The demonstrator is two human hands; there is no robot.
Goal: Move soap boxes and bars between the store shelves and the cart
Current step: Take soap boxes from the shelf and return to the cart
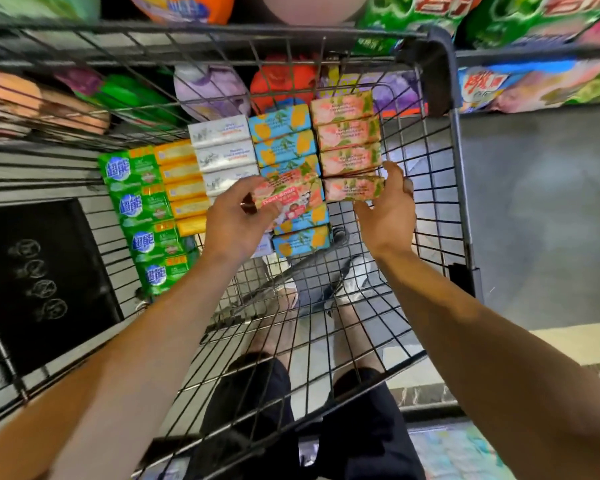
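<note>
Soap packs lie in rows on the floor of a wire cart (426, 188): green bars (136, 209), yellow bars (182, 187), white boxes (222, 147), blue-and-yellow boxes (284, 136) and pink peach boxes (347, 133). My left hand (234, 223) grips a pink soap box (286, 195) tilted over the blue column. My right hand (390, 209) holds the nearest pink peach box (352, 189) at the near end of the pink column, fingers curled round its right end.
Store shelves (534, 55) with green, orange and purple detergent bags run beyond the cart's far rim. A dark mat (42, 278) lies on the floor to the left. My legs and shoes show through the cart's mesh.
</note>
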